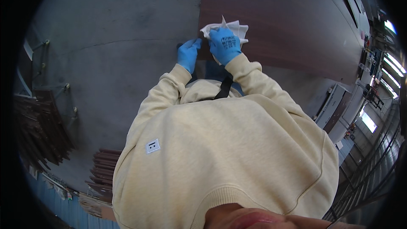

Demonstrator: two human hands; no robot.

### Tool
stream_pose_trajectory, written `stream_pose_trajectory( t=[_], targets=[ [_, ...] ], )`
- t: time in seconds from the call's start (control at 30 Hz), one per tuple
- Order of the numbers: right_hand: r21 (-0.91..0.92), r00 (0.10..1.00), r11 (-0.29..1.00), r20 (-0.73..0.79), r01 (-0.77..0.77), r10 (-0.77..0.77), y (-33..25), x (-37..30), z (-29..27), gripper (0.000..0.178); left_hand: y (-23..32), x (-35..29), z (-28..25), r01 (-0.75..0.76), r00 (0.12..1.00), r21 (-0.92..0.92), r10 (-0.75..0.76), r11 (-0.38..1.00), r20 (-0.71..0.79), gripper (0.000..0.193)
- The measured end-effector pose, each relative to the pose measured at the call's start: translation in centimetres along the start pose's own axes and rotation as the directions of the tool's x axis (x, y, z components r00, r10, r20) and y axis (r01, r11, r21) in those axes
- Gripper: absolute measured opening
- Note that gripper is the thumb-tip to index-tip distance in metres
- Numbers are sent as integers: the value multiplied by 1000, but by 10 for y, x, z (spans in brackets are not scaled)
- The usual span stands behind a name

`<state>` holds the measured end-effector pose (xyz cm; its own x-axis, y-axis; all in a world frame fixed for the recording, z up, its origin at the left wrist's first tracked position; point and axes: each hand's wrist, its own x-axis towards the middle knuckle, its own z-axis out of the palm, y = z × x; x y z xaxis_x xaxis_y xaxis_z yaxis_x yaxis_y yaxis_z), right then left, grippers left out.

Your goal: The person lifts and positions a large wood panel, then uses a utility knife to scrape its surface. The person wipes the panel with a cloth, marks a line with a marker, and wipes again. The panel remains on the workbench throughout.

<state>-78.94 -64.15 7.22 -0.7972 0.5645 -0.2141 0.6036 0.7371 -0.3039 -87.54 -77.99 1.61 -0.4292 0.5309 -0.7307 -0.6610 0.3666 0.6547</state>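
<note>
Both my hands wear blue gloves. My right hand (224,46) is closed on a crumpled white cloth (239,29), whose folds stick out beyond the fingers. The cloth lies against the dark brown panel (271,21), close to its left corner nearest me. Just left of the panel's edge is my left hand (188,55), its fingers curled together. Whatever it may hold is hidden. A small dark shape shows beside its knuckles, and I cannot make out what it is.
Grey concrete floor (114,21) with a thin crack spreads to the left. Stacks of dark brown boards (38,123) and more brown strips (105,167) lie at the lower left. A pale cabinet-like piece (333,106) stands at the right, by shelving and windows.
</note>
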Motion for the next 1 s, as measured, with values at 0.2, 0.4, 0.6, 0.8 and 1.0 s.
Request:
stream_pose_trajectory(
  t=[0.2, 0.4, 0.6, 0.8, 1.0],
  targets=[
    [19, 988, 1000, -156, -7, 10, 11, 49, 4, 10, 1, 4, -4, 73, 996, 81, -77, 994, 39, 36],
    [30, 990, 999, -141, 35, -31, 13, 26, 9, 9, 4, -2, 3, -5, 1000, -12, 6, 1000, 19, 30],
    [-111, 977, 993, 205, -31, 53, -12, 1, -10, 17, 0, -8, -1, -36, 999, -55, 37, 998, 19, 31],
    [18, 975, 998, -214, -63, 66, 17, 81, -6, 12, 7, -4, 5, 11, 1000, 53, -12, 999, 26, 43],
    [-69, 989, 986, -15, 149, -150, -9, -24, 1, 16, -23, 14, -14, 114, 993, -183, -109, 976, 37, 82]
  ],
)
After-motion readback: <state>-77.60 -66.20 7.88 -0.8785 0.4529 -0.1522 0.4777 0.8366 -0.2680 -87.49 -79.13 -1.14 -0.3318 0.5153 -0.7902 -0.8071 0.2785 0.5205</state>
